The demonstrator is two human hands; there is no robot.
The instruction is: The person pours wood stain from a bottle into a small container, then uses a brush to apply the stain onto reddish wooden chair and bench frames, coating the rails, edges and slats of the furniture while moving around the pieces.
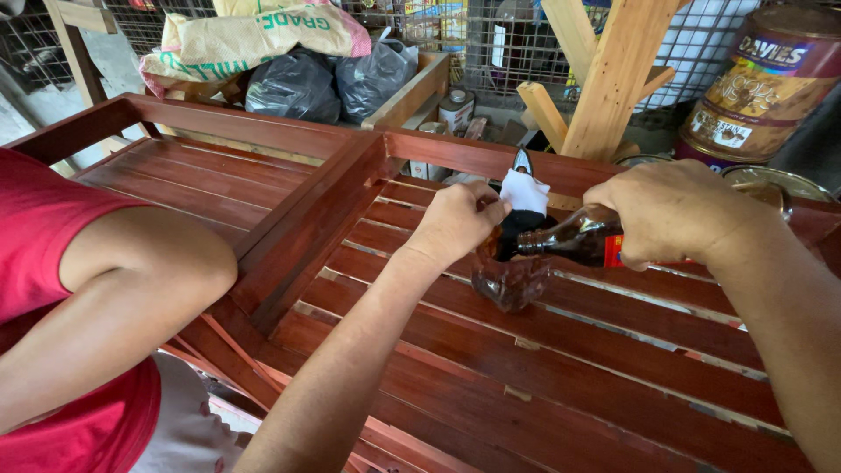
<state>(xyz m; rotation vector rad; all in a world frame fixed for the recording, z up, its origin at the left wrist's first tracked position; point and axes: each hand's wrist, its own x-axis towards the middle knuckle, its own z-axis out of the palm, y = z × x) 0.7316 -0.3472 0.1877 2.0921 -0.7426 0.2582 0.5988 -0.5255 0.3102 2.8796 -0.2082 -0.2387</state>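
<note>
Nearest us we have a red sleeve (pixel 39 228) and a bent arm at the left, and below the hands the slatted frame (pixel 543 385), reddish-brown wood with gaps between its slats, fills the view.

Up over the middle slats, our left hand (pixel 455 223) is closed round a small dark cup (pixel 512 282), a clear plastic thing with brown liquid in it, hanging just above the slats. The same hand pinches a brush (pixel 524 194) with a white wrapped head, fingers curled tight around both.

Just beside it, our right hand (pixel 670 210) comes in from the right edge, its grip wrapped fully round a brown bottle (pixel 578 238). The bottle lies tipped on its side, neck pointing left, mouth right over the cup and touching the left hand's fingers. We cannot tell whether liquid is running.

Beyond the hands, the frame's far rail (pixel 455 153) runs across, and a centre rail splits the frame into a left bay and a right bay; the hands are over the right one.

Past the far rail, a pale wooden post (pixel 613 79) rises, a large paint can (pixel 762 83) stands toward the far right corner, black bags (pixel 298 83) and a sack (pixel 254 39) lie far left, with wire mesh (pixel 491 35) behind.
</note>
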